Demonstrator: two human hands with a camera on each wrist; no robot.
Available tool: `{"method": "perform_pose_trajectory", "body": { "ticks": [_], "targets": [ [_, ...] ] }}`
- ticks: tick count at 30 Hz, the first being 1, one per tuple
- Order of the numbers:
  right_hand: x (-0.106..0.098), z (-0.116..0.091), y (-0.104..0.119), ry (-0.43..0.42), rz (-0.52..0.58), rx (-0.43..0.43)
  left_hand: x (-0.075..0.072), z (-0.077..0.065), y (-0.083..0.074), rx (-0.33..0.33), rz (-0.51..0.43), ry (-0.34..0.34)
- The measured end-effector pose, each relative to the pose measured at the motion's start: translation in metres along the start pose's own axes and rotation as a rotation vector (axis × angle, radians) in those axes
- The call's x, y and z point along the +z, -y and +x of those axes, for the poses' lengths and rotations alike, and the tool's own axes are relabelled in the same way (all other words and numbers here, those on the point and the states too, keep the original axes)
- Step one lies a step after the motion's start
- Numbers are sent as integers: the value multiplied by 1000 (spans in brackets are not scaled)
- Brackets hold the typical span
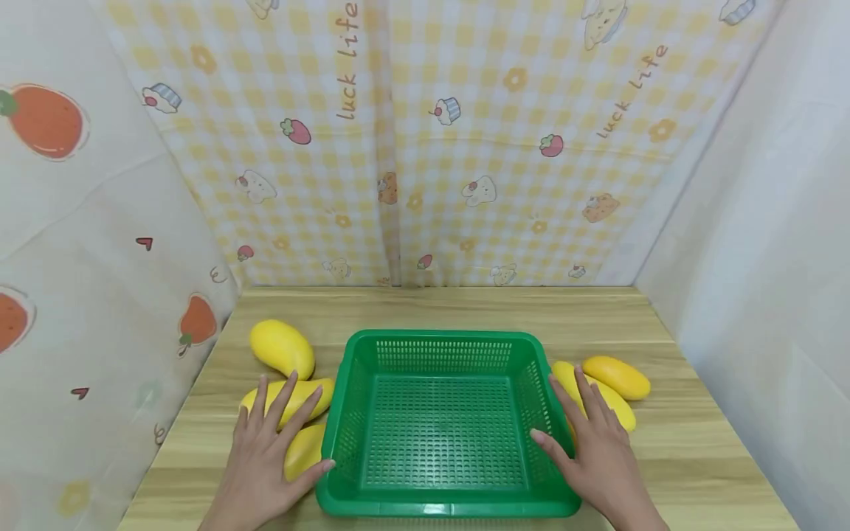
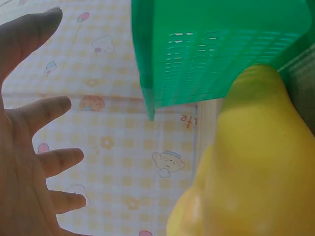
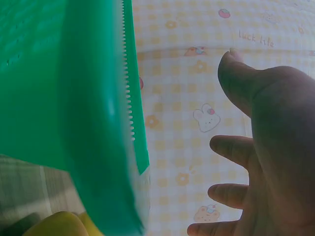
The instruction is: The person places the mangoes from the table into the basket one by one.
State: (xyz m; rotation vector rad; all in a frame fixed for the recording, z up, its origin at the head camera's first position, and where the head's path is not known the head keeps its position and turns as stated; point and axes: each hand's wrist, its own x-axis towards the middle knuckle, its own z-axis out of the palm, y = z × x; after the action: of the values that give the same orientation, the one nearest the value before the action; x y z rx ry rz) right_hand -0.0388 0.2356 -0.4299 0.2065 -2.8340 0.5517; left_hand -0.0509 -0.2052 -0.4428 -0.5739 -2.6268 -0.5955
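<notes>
A green plastic basket (image 1: 441,509) with slotted walls stands between my two hands, and its bottom is bare. My left hand (image 1: 260,450) spreads its fingers over the mangoes at the basket's left: a middle mango (image 1: 322,398), a front mango (image 1: 304,448) and one farther back (image 1: 282,346). The left wrist view shows that hand's fingers straight, apart from the yellow mango (image 2: 266,157). Above the basket's right rim, my right hand (image 1: 600,453) is spread beside a yellow mango (image 1: 614,405) and an orange-yellow mango (image 1: 617,377). It partly covers the mangoes there. Neither hand holds anything.
The wooden table (image 1: 438,306) ends at a yellow-checked cloth (image 1: 425,162) behind. Pale cloth hangs close on the left (image 1: 113,310) and a plain white sheet (image 1: 764,258) on the right.
</notes>
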Motion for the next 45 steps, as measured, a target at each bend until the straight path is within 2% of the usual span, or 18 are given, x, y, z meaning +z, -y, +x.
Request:
{"method": "perform_pose_trajectory", "body": {
  "ticks": [8, 13, 20, 24, 26, 32, 38, 40, 42, 45],
  "targets": [
    [9, 0, 1, 33, 12, 21, 7, -12, 11, -59, 22, -3],
    [14, 0, 4, 66, 45, 28, 10, -19, 19, -67, 22, -34],
    [20, 2, 5, 79, 47, -12, 19, -28, 27, -111, 18, -56],
    [23, 0, 4, 95, 55, 3, 25, -35, 33, -111, 9, -100],
    [24, -1, 3, 98, 71, 21, 27, -38, 34, -131, 37, -103],
    [30, -4, 2, 83, 128, 43, 26, -41, 28, -252, 142, 6],
    [34, -2, 3, 42, 149, 37, 29, -40, 28, -270, 163, 24],
    [34, -3, 2, 34, 149, 56, 32, -39, 27, -267, 160, 53],
    [33, -5, 1, 28, 151, 84, 36, -38, 26, -266, 145, 110],
    [33, -10, -2, 10, 161, 117, 43, -37, 25, -281, 108, 237]
  ]
}}
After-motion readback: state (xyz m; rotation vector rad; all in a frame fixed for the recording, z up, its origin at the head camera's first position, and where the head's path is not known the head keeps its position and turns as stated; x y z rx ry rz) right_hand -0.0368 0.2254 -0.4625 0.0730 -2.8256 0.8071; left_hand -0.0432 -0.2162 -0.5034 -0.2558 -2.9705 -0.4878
